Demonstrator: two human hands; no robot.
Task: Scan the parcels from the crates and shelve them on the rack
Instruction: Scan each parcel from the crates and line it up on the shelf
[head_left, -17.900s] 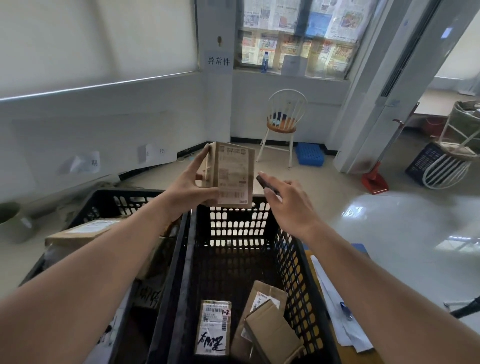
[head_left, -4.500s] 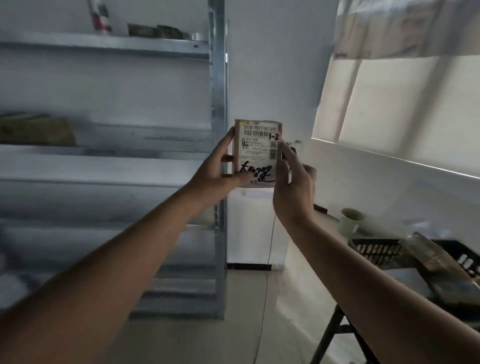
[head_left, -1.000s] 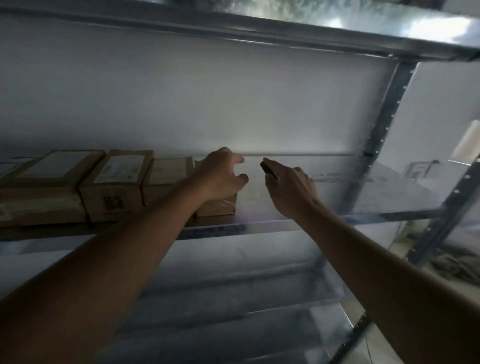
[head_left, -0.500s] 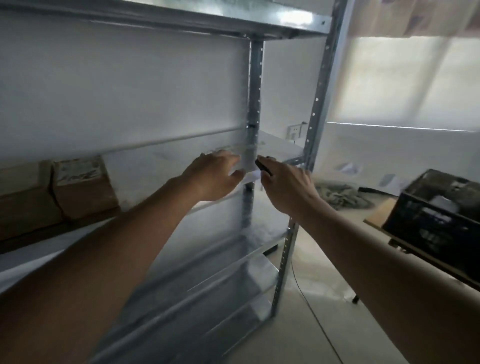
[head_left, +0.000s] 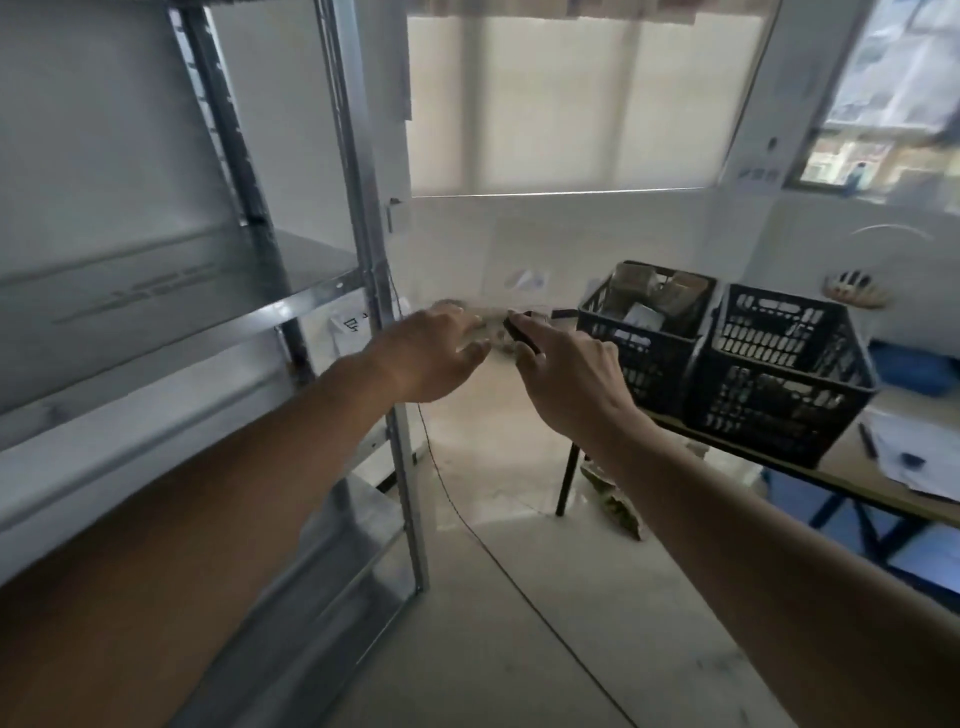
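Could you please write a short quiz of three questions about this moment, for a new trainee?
1. True or false: the left hand holds a parcel.
2. What does the right hand hold: A a dark scanner, B a pen, C a box?
3. How many black crates stand on the table?

Key: 1 false, it holds nothing. 2 A. 3 two: the left crate with parcels and the right crate.
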